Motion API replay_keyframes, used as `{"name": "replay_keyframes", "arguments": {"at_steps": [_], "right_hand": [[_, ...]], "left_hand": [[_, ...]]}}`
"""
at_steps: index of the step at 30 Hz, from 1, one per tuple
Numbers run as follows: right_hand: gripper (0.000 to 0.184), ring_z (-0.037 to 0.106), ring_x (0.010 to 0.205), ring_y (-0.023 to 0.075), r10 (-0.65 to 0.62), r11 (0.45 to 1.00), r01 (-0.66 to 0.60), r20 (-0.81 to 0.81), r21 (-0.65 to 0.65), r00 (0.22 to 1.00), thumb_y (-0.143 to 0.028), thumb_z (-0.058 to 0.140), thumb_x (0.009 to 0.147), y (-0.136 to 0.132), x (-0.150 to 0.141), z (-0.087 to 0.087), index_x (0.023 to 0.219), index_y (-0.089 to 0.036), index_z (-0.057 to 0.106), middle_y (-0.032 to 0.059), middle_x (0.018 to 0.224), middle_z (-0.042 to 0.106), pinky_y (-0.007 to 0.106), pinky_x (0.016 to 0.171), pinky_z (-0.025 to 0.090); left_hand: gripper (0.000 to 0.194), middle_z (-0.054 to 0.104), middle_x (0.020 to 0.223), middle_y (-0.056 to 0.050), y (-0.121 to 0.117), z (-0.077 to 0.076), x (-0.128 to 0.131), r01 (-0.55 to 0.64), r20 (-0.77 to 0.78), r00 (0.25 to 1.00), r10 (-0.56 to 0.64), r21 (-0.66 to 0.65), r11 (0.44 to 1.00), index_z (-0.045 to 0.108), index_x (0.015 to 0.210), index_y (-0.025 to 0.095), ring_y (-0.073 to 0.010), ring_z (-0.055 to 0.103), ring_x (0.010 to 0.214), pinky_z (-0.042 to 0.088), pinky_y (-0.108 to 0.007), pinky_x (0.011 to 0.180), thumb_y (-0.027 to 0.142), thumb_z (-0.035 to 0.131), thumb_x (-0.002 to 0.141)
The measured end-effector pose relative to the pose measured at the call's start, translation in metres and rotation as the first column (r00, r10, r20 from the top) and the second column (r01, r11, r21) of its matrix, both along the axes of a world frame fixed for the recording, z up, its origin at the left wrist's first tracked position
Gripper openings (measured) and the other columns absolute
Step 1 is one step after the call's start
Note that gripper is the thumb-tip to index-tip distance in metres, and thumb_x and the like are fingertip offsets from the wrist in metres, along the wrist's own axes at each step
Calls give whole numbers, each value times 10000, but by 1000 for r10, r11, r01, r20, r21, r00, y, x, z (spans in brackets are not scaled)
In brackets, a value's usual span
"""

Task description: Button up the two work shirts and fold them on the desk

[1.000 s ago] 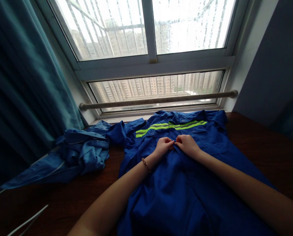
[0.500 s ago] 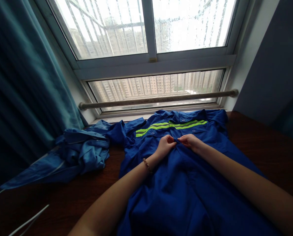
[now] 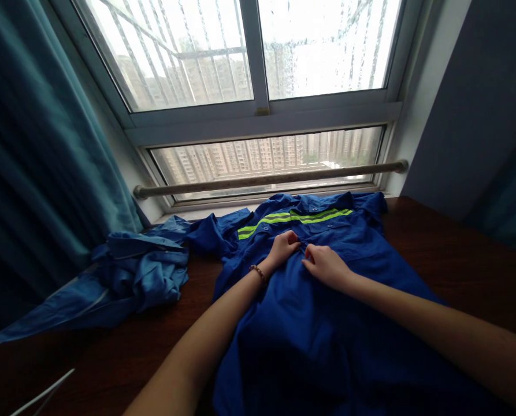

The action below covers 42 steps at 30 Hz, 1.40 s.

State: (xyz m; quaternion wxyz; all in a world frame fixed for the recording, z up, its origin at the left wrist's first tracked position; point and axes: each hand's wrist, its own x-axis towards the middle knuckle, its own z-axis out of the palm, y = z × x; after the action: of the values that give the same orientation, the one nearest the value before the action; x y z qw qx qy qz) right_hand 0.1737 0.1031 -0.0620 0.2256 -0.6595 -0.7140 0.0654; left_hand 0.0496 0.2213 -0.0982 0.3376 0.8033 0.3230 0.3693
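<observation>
A dark blue work jacket (image 3: 284,323) lies front up before me, its collar toward the window. A yellow-green and grey reflective stripe (image 3: 320,216) crosses its chest. My left hand (image 3: 285,247) pinches the cloth at the front opening, just below the stripe. Close by on the right, my right hand (image 3: 326,266) has its thumb and fingers curled together at the same opening. Whatever is between the right fingertips is too small to make out. A beaded bracelet (image 3: 258,273) circles my left wrist.
A crumpled lighter blue garment (image 3: 149,271) lies left of the jacket on the dark wooden surface (image 3: 418,242). Behind are a window with a horizontal rail (image 3: 266,178) and a teal curtain (image 3: 54,144). A thin white rod (image 3: 45,392) shows at lower left.
My right hand has drawn slightly back toward me and turned, its fingers more curled. My left hand stays at the jacket's opening. The whole view has shifted a little.
</observation>
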Motion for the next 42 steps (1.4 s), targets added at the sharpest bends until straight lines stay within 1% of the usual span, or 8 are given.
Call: {"name": "replay_keyframes", "arguments": {"at_steps": [7,13,15,19,23,31,38,42], "right_hand": [[187,557,764,191,-61,998,62,96,-9,994,-305,498,748,-32,-7,-15,861,-157,492,85,848,572,253,612,361],[164,547,788,203,30,986,-18,70,-165,997,-249,549,639,-34,11,-3,762,-151,503,97,832,571,250,628,360],[125,554,796,212,26,985,-7,105,-175,994,-208,532,634,-35,14,-3,746,-153,521,96,826,583,254,616,351],[82,569,756,215,3,986,19,131,-168,991,-222,520,667,-35,14,-3,709,-162,558,87,780,611,259,565,325],[75,566,669,185,9,971,12,84,-240,996,-237,559,631,-35,16,2,654,-169,582,62,707,618,242,508,304],[77,478,509,98,38,919,-119,-214,-377,976,-197,575,593,-23,30,1,582,-155,639,-6,521,553,193,450,281],[177,528,570,98,-233,880,-182,-733,-438,640,-254,591,667,-22,32,12,723,-125,697,44,632,613,166,482,383],[287,581,705,114,-195,823,-394,-856,-408,479,-326,647,681,-25,34,18,891,-134,684,75,843,653,179,596,434]], "left_hand": [[130,556,577,-2,18,27,7,15,-219,974,-51,-162,987,536,678,123,-135,557,540,427,-225,525,174,652,648],[251,507,551,-3,-37,67,15,-75,-358,931,72,7,997,505,578,165,-180,537,607,403,-250,587,92,731,496],[181,532,611,-21,-65,62,11,-12,-378,923,77,170,985,530,617,176,-184,532,655,389,-252,609,109,689,561],[98,553,666,-24,-99,33,-6,139,-465,883,-60,139,980,547,668,179,-165,509,630,364,-243,567,170,639,635],[132,564,693,-9,-97,11,-18,117,-350,932,-93,48,992,569,773,176,-145,501,620,351,-227,538,256,626,685],[120,568,662,0,-95,9,-19,69,-257,964,-73,-25,997,595,753,167,-132,499,602,338,-216,521,219,636,654],[78,598,637,-7,-99,15,-24,68,-132,988,-80,-96,993,597,676,160,-138,537,600,376,-221,542,229,632,666],[156,617,635,-19,-99,19,-27,169,134,983,-127,-383,908,576,713,152,-157,592,589,454,-254,574,286,644,673]]}}
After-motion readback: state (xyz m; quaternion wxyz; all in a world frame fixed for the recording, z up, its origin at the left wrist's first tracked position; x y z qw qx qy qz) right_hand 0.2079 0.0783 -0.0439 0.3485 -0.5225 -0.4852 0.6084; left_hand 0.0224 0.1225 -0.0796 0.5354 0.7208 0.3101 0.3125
